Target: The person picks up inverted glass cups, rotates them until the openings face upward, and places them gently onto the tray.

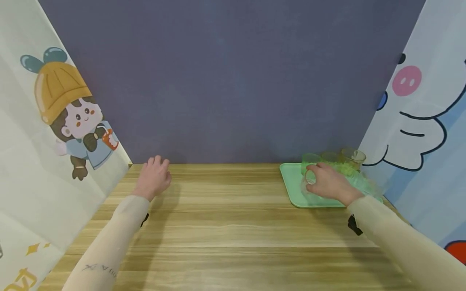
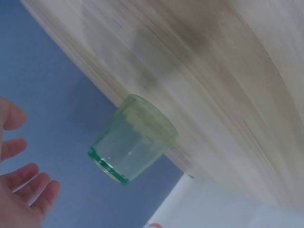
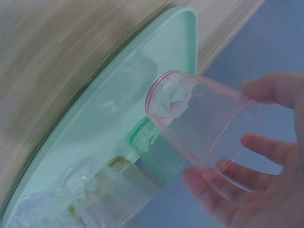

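My right hand (image 1: 329,184) grips a clear pink-tinted cup (image 3: 190,114) around its rim, thumb on one side and fingers on the other. The cup's thick base points down toward a mint-green tray (image 1: 296,196) and overlaps it in both views. My left hand (image 1: 153,177) is over the far left of the table, its fingers loosely bent and apart from one another. Near that hand, in the left wrist view, a clear green cup (image 2: 133,140) stands upside down on the table, rim down. In the head view the left hand hides it.
Several more cups crowd the tray: a green cup (image 1: 309,159) at its back, a yellowish cup (image 1: 352,155) at the back right, and clear ones along the right. A dark cloth wall (image 1: 225,89) rises behind the wooden table (image 1: 225,226); printed sheets hang on both sides.
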Tool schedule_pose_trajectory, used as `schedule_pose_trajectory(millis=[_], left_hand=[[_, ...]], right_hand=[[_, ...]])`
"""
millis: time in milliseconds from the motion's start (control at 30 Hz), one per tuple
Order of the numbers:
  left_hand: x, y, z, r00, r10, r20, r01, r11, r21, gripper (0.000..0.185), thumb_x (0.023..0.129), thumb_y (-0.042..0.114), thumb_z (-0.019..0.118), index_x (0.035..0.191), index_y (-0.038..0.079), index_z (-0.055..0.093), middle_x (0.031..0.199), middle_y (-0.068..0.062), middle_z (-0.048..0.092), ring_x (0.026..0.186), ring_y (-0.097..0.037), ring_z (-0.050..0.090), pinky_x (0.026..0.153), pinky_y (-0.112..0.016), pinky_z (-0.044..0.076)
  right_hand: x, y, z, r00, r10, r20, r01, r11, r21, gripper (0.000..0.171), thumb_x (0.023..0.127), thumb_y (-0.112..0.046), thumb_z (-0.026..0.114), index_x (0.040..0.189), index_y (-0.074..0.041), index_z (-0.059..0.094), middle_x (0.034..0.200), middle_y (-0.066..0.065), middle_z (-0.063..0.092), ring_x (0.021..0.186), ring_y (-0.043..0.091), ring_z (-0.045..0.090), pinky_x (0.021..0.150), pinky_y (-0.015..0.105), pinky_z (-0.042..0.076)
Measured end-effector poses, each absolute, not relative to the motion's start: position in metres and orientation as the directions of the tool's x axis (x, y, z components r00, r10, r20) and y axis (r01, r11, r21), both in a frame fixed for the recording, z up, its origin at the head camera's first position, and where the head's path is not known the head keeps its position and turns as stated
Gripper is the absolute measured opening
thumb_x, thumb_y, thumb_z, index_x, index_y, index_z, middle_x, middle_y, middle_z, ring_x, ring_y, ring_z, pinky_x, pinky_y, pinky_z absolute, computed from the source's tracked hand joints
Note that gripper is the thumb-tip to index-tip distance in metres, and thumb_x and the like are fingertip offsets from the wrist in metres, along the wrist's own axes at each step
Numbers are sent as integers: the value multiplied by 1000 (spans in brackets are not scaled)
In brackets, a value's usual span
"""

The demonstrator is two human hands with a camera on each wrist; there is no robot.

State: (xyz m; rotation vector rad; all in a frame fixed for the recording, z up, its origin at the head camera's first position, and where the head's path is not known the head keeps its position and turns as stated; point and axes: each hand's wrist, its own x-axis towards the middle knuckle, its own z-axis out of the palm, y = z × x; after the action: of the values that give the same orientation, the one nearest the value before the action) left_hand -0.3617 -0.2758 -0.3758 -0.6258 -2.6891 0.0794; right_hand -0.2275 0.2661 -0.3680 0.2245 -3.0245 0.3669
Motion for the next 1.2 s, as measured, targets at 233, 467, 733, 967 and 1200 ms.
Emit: schedule_pose_trajectory(millis=[233, 467, 733, 967, 1200], left_hand=[[-368, -287, -377, -855, 396, 335, 374, 918, -131, 37, 96, 17, 53, 125, -5, 53, 120, -30, 48, 112, -50, 47, 87, -62, 44], [-373, -292, -379, -906, 323, 274, 311, 946, -87, 42, 98, 20, 51, 132, -6, 50, 132, -35, 44, 119, -54, 43, 96, -67, 40], [-378, -298, -381, -944, 247, 218, 247, 969, -27, 47, 100, 21, 46, 137, -8, 45, 137, -39, 38, 125, -58, 37, 103, -69, 34], [-382, -300, -383, -962, 210, 176, 215, 977, 8, 52, 101, 23, 44, 144, -8, 39, 139, -42, 36, 128, -59, 35, 107, -69, 33], [-383, -299, -383, -980, 175, 96, 182, 981, 61, 60, 103, 27, 39, 153, -5, 30, 148, -43, 26, 137, -60, 24, 110, -70, 27]], right_hand=[[-235, 275, -367, -991, -116, 68, -127, 972, -196, 64, 89, -27, 72, 140, 7, 52, 129, 35, 52, 112, 53, 55, 78, 62, 51], [-239, 280, -367, -995, -94, 40, -100, 976, -192, 66, 90, -29, 71, 142, 7, 51, 131, 35, 50, 116, 57, 50, 79, 65, 50], [-244, 286, -369, -997, -73, 18, -75, 972, -223, 65, 91, -27, 69, 143, 6, 49, 132, 35, 48, 119, 57, 47, 80, 66, 48], [-246, 289, -370, -997, -78, 9, -78, 971, -227, 65, 91, -28, 68, 144, 6, 49, 131, 35, 49, 115, 54, 51, 78, 64, 50], [-248, 288, -372, -997, -78, 16, -80, 971, -227, 65, 91, -29, 69, 143, 5, 50, 133, 35, 50, 116, 55, 52, 82, 65, 49]])
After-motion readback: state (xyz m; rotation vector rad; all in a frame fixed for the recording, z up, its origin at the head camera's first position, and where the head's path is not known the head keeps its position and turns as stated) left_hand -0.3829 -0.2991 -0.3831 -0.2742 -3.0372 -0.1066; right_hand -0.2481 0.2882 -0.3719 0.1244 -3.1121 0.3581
